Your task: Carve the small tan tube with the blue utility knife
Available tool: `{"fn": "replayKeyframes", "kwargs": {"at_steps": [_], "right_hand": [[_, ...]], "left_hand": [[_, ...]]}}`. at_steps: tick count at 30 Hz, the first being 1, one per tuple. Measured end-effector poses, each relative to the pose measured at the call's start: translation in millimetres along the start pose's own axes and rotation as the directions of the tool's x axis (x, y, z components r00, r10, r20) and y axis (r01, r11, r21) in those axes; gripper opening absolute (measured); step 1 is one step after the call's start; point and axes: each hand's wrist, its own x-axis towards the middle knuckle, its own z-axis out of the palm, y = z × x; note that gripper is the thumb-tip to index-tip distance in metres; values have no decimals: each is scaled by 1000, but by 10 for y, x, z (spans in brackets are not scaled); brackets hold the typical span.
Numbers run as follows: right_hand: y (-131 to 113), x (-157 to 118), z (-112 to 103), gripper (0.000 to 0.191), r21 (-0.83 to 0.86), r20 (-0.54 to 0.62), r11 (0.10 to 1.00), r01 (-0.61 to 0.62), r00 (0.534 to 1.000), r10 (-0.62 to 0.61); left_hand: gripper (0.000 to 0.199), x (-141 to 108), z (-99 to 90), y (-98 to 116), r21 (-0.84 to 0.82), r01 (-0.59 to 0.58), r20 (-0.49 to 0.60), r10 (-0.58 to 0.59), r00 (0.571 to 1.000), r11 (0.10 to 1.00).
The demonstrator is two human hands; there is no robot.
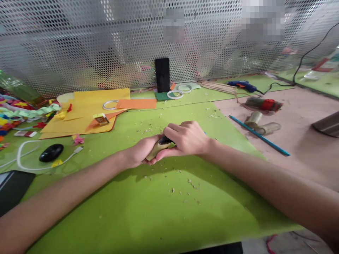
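My left hand is closed around a pale, yellowish piece of wood, holding it tilted over the green table. Pressed against it from above, my right hand has its fingers curled over a dark, glossy object lying along the piece's upper side. My fingers cover most of that object, so its kind does not show. A bit of blue pokes out by my right wrist. Small pale shavings are scattered on the table around both hands.
Yellow paper sheets, tape rolls and an upright phone stand at the back. To the left lie a black mouse and a white cable. A glue gun and a blue stick lie right, before a perforated metal screen.
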Motion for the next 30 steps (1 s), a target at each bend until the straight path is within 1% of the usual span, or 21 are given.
{"fn": "replayKeyframes", "kwargs": {"at_steps": [2,8,13,23,30], "right_hand": [[-6,2,8,73,8,1,1000,-4,1000,4],[-29,-3,21,72,-38,-12,999,-35,999,34],[-50,-1,6,72,-54,11,998,-36,999,37],[-41,4,18,71,21,65,998,-54,997,52],[-19,18,16,69,60,102,997,-52,994,45]], "left_hand": [[38,-2,7,8,6,-1,-9,1,1000,1000],[40,-30,24,35,48,-17,31,16,999,999],[42,-42,57,71,60,-7,31,5,1000,998],[49,-64,88,128,96,32,42,-36,998,995],[55,-51,38,112,121,22,117,-37,992,992]]}}
